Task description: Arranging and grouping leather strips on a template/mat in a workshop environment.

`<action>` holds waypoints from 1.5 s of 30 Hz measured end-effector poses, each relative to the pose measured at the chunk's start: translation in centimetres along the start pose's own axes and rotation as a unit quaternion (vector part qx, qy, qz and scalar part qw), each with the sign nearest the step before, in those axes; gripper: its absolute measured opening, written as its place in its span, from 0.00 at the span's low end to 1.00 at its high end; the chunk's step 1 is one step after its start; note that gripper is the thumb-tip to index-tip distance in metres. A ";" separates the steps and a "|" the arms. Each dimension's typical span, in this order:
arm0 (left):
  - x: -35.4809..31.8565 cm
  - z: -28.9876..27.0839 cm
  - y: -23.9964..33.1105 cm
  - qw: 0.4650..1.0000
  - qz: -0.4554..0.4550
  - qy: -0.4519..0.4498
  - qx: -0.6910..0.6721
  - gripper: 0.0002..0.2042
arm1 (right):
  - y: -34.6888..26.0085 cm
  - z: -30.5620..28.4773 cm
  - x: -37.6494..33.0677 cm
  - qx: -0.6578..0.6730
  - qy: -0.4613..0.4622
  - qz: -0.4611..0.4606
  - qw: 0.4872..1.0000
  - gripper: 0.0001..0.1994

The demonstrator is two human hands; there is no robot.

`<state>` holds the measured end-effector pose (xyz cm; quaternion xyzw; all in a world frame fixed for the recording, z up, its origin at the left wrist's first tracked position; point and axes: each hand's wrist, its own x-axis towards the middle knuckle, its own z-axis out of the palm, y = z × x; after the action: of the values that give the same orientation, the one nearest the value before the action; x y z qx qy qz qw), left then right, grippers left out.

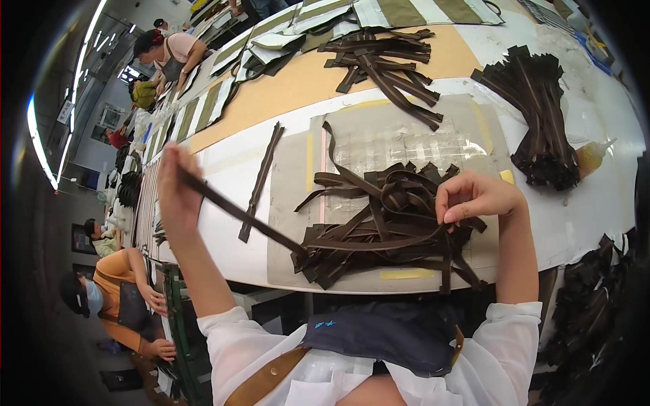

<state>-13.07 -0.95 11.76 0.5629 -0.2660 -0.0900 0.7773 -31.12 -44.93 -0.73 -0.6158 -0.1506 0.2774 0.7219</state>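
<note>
My left hand (180,196) is raised at the left, slightly blurred, its fingers closed on one end of a dark brown zipper (237,215). The zipper runs taut down to the right, to the near-left edge of a tangled zipper pile (382,247). At the pile's right side my right hand (477,198) pinches a brown zipper strip between thumb and fingers. Where that strip leads is lost among the others. Beneath the pile lies a grey board (288,237) with a clear, taped sheet. A single zipper (263,181) rests on the white tabletop left of the board.
Loose zippers (389,68) lie beyond the board, and a thick zipper bundle (535,111) at the right beside a glue bottle (594,159). Striped fabric pieces (284,40) line the far side. A co-worker in orange (122,291) sits at the left; others work farther back.
</note>
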 end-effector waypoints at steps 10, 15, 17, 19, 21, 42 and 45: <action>12.2 18.5 -20.2 0.802 0.147 -0.317 0.484 0.12 | 3.1 -3.3 1.6 -0.169 0.465 -0.065 0.867 0.09; 15.1 20.1 -27.3 0.713 0.182 -0.374 0.565 0.14 | 3.9 -3.4 2.0 -0.177 0.501 -0.081 0.843 0.09; 15.2 20.2 -28.1 0.698 0.126 -0.393 0.585 0.13 | 3.3 -2.6 2.1 -0.185 0.493 -0.078 0.846 0.09; 16.0 20.1 -28.3 0.710 0.154 -0.381 0.573 0.12 | 2.4 -1.8 1.9 -0.182 0.502 -0.075 0.842 0.10; 17.1 19.9 -28.1 0.718 0.132 -0.346 0.590 0.10 | 2.2 -1.6 1.7 -0.226 0.505 -0.068 0.830 0.10; 22.2 21.6 -29.2 0.653 0.112 -0.355 0.659 0.10 | 1.6 -0.5 1.7 -0.235 0.527 -0.116 0.808 0.08; 22.8 21.2 -29.8 0.638 0.187 -0.381 0.642 0.10 | 1.4 -0.3 1.9 -0.236 0.522 -0.124 0.810 0.09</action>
<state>-0.01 -38.90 -3.89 0.7742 -0.6294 0.0445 0.0502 -29.70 -43.94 -2.38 -0.7955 0.1129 -0.2223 0.5523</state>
